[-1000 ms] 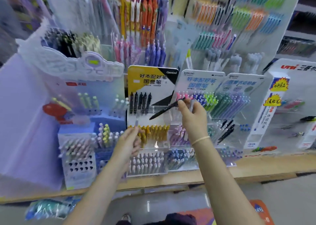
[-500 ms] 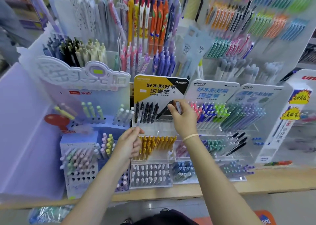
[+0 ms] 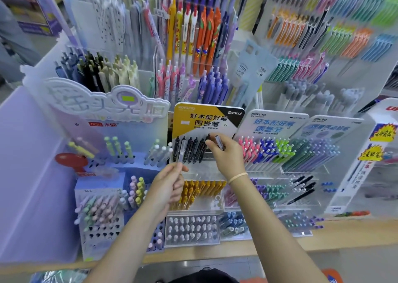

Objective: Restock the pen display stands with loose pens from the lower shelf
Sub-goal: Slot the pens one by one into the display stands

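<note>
Where it slanted before, the black pen (image 3: 207,139) now stands near-upright at frame centre, pinched by the right hand (image 3: 226,155); the left hand (image 3: 170,184) pinches a clear pen (image 3: 181,153).

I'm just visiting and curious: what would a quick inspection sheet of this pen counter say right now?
Surface: wooden shelf carrying the stands.
Job's things: yellow stand, row of black pens at its top tier; yellow pens below.
Clutter: purple stand with many vacant holes; blue stand; hanging pens behind.
Fingers: left hand pinches a clear pen; right hand holds a pen at the black row.
Cables: nothing seen.
Surroundings: shop floor, blurred; packets below the shelf.
</note>
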Demonstrator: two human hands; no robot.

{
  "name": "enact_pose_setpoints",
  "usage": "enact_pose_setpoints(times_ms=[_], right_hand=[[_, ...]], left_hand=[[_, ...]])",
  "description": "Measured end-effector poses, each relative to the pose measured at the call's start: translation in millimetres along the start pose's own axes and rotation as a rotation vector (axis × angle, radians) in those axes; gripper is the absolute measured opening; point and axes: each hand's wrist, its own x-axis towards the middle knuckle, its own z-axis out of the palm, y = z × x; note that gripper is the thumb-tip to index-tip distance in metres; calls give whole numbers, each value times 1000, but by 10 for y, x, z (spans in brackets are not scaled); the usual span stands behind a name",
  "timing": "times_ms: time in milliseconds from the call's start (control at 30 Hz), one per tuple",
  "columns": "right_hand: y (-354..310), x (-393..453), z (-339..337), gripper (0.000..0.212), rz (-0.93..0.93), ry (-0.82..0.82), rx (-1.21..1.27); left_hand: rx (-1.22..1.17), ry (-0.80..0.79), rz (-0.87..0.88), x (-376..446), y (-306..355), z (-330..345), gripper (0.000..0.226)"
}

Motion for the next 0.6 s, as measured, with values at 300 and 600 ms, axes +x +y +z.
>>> enact_pose_setpoints(times_ms=[300,600], right_hand=[[-27,-43,52,18,-8,58,-102],[-3,-81,77,4,13,39,-83]], left_hand=[[-110,-116,9,-23,-33,-214,30],[-133,-132,26,31,-86,-134,31]])
